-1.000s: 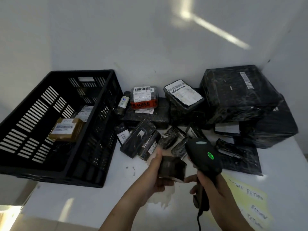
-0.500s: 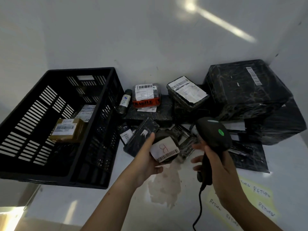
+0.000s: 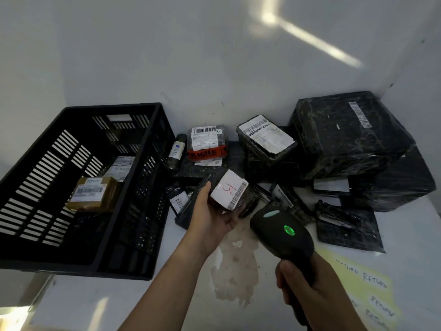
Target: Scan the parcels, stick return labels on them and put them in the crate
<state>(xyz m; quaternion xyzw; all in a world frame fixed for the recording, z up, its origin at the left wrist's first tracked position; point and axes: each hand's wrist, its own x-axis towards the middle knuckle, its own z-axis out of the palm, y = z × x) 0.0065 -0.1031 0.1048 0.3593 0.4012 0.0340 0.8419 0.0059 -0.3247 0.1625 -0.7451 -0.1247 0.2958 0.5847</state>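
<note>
Right, white table point(image 3: 143, 302) first: the black slatted crate point(image 3: 114, 106) sits on its left side, and the big black-wrapped parcel point(image 3: 346, 132) is stacked in the back right corner against the wall. Between them a heap of smaller black parcels lies along the wall, one with orange FRAGILE tape point(image 3: 206, 144). A yellow sheet of handwritten RETURN labels point(image 3: 362, 283) lies flat near the right front edge. Inside the crate, a brown parcel point(image 3: 95, 194) rests on the floor, RETURN written on top. Your right hand point(image 3: 307, 283) is wrapped round the grip of the scanner point(image 3: 281, 232), green light on, nose aimed up-left. Your left hand point(image 3: 212, 218) cups the small black parcel point(image 3: 230, 193) from below, thumb along its left edge. It's held above the heap, just right of the crate, white barcode label facing the scanner.
</note>
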